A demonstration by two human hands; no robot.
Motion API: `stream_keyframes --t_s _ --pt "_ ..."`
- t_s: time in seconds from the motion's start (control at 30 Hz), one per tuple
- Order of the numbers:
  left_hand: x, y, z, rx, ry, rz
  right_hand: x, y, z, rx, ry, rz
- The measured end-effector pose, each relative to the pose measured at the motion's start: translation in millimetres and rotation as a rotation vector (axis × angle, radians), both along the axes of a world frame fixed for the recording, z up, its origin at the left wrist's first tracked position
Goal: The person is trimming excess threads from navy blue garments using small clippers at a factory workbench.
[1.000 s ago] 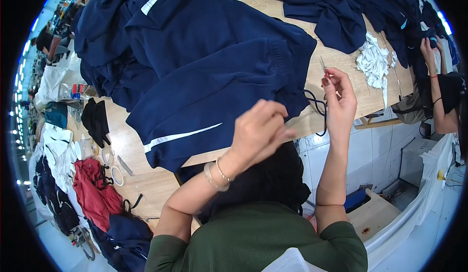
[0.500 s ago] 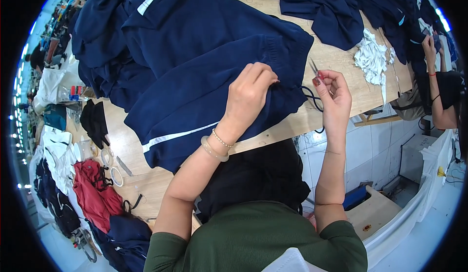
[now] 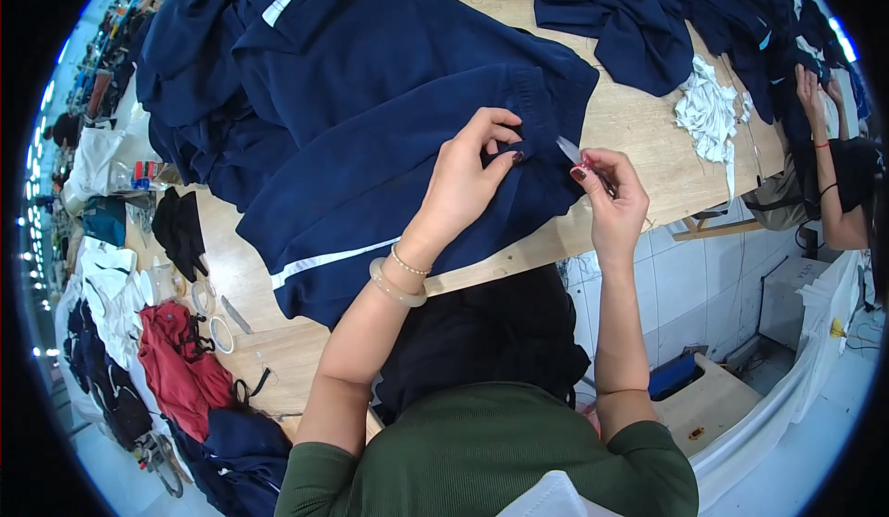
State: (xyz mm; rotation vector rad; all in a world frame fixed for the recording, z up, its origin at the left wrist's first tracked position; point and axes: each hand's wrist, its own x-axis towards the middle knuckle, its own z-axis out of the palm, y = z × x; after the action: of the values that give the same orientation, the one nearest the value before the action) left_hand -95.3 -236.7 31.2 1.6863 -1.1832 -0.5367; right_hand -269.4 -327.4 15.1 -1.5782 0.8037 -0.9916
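Note:
Navy trousers [image 3: 370, 156] with a white side stripe and a gathered elastic waistband [image 3: 530, 100] lie across the table. My left hand [image 3: 470, 173] is at the cloth just below the waistband, its fingers curled and its thumb pressing a dark fold. My right hand [image 3: 616, 198] is closed on a small pair of thread snips [image 3: 569, 150], red at the grip. The pale blades point up and left, close over the trousers' edge. The palm hides the rest of the snips.
A heap of white cloth strips [image 3: 706, 110] lies at the right of the wooden table [image 3: 639, 156]. More navy garments [image 3: 620, 26] are piled at the back. On the left are tape rolls [image 3: 221, 335] and a red garment [image 3: 181, 369]. A co-worker's arm [image 3: 827, 174] shows far right.
My right hand has moved left and slightly down with the snips, toward the waistband. My left thumb and fingers have spread somewhat. A dark cord loop beside the right hand is no longer visible.

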Motion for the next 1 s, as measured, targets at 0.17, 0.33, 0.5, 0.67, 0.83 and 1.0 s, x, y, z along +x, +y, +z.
stream_keyframes --t_s 0.17,0.33,0.5,0.67,0.83,1.0 --pt "7.1 0.0 -3.8 -0.016 0.636 -0.031 6.2 6.6 4.4 -0.308 0.176 -0.049" --pt "5.1 0.2 2.5 -0.048 0.821 -0.005 9.1 7.7 7.6 -0.412 0.166 -0.026" --pt "4.1 1.8 4.4 -0.056 0.854 0.0 11.8 8.0 11.1 -0.461 0.176 -0.031" --pt "4.1 1.6 4.2 -0.054 0.859 0.001 12.9 7.5 15.5 -0.532 0.197 -0.026" --pt "5.2 1.8 6.1 -0.059 0.852 -0.004 12.6 7.2 16.7 -0.532 0.193 -0.023" --pt "4.5 0.9 5.0 -0.064 0.86 -0.005 13.9 6.3 18.5 -0.542 0.194 -0.012"
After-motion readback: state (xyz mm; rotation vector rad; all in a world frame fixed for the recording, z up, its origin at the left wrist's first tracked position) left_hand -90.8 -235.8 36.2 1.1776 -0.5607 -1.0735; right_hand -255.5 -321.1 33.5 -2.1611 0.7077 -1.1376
